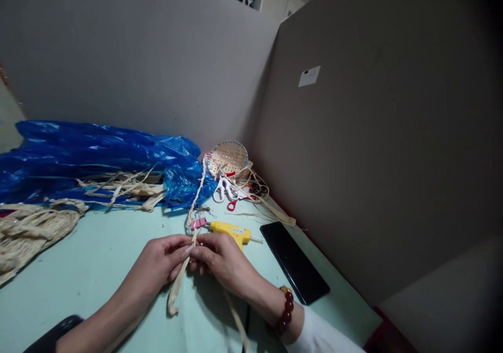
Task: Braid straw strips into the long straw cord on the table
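A pale braid of dried husk strips [198, 193] runs down from the basket's side to a pink binder clip [198, 223]. Just below the clip, my left hand [167, 256] pinches the strips from the left. My right hand [218, 256] meets it from the right, fingers closed on the same strips. One loose strip end [175, 295] hangs below my left hand, and another strip [238, 319] trails beneath my right wrist. A yellow glue gun [231, 231] lies right behind my right hand.
Beyond the hands are white-handled scissors [225, 190] and a round woven basket [228, 156]. Blue plastic [98, 149] with husk strips [129, 188] lies at the back left, near a braided piece [35, 232]. A black phone [294, 264] rests at right, beside the grey partition [353, 133].
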The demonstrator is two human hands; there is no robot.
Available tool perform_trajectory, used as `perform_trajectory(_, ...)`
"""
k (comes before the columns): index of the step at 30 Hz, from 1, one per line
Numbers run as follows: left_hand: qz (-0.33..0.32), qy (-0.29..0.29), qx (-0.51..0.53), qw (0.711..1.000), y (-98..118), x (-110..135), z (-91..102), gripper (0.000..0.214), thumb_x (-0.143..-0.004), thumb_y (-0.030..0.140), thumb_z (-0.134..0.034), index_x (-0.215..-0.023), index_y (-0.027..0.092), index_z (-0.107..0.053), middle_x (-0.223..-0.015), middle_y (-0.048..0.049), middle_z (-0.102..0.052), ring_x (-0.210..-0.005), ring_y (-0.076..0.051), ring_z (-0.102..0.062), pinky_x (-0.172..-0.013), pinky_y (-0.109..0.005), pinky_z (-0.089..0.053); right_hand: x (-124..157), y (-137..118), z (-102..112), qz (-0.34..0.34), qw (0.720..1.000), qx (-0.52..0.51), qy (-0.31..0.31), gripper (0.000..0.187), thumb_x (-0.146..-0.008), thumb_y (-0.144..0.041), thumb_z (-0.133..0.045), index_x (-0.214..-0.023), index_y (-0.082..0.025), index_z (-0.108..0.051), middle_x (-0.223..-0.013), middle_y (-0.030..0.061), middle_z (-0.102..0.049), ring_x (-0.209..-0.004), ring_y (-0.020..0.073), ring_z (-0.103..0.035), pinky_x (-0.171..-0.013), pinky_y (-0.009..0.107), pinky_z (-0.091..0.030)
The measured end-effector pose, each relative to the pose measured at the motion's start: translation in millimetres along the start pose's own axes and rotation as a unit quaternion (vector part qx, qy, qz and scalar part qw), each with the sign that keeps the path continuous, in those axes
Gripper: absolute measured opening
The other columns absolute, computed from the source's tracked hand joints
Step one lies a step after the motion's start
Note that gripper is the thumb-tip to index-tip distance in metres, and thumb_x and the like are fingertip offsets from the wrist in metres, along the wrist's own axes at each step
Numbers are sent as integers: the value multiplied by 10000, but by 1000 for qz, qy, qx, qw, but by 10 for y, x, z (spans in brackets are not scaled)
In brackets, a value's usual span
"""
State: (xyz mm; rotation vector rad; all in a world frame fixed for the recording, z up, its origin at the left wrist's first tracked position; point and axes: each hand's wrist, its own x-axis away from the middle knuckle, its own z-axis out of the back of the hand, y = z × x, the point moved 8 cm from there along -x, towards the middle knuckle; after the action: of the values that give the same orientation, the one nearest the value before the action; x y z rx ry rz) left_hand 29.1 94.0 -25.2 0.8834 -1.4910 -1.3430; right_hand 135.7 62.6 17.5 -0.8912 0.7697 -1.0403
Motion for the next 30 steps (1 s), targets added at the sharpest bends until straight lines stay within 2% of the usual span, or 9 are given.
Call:
perform_trajectory(4, -37, 7, -52, 998, 100, 52, -33, 216, -671, 369, -709, -630, 162, -666, -586, -37, -695, -580, -183, -617, -576, -248, -443, 22, -46, 70, 17, 999, 28, 18, 301, -947, -260, -505, -686, -148, -607, -616, -19, -589, -626, 102, -553, -641, 186, -394)
perform_trajectory(8, -42, 32, -108, 993, 88, 60, 51, 182, -653, 349, -724, -706, 193, -647, -636, -29, -728, -671, -237, -677, -634, -278, -474, 12, 18, 49, 23, 1000, -5, 12, 227, -905, -184, -526, -722, -153, -657, -636, -15, -616, -624, 103, -569, -656, 186, -404)
perform_trajectory(13, -46, 19, -224, 973, 131, 62, 77, 214, -713, 410, -635, -682, 199, -641, -642, -21, -723, -677, -235, -678, -621, -265, -451, -34, 116, 50, -12, 999, 7, 44, 245, -842, -100, -533, -634, -149, -653, -585, -20, -600, -581, 95, -522, -666, 197, -387)
perform_trajectory(19, -64, 62, -365, 927, 297, 177, 24, 263, -781, 444, -455, -737, 223, -590, -742, -28, -724, -735, -239, -650, -690, -303, -414, -45, 144, 68, -53, 996, 5, 77, 181, -855, -141, -542, -695, -151, -627, -614, -13, -611, -607, 105, -533, -632, 210, -367)
perform_trajectory(24, -63, 81, -424, 900, 302, 184, 59, 330, -795, 488, -428, -791, 242, -648, -810, -39, -738, -784, -270, -644, -720, -328, -396, -38, 160, 100, -62, 993, 3, 105, 141, -816, -149, -562, -688, -152, -622, -611, -9, -609, -590, 105, -517, -564, 201, -345)
perform_trajectory(27, -74, 91, -423, 898, 311, 155, 119, 342, -782, 504, -462, -771, 254, -695, -837, -36, -749, -795, -267, -646, -741, -326, -395, -34, 179, 109, -71, 991, -6, 117, 116, -782, -142, -565, -680, -153, -619, -589, -17, -596, -553, 97, -494, -527, 193, -334)
perform_trajectory(30, -72, 80, -384, 917, 292, 120, 141, 319, -761, 488, -497, -731, 241, -696, -792, -26, -739, -775, -246, -642, -723, -307, -402, -31, 173, 114, -67, 989, 6, 129, 115, -771, -142, -570, -666, -152, -616, -574, -18, -591, -544, 97, -497, -521, 192, -332)
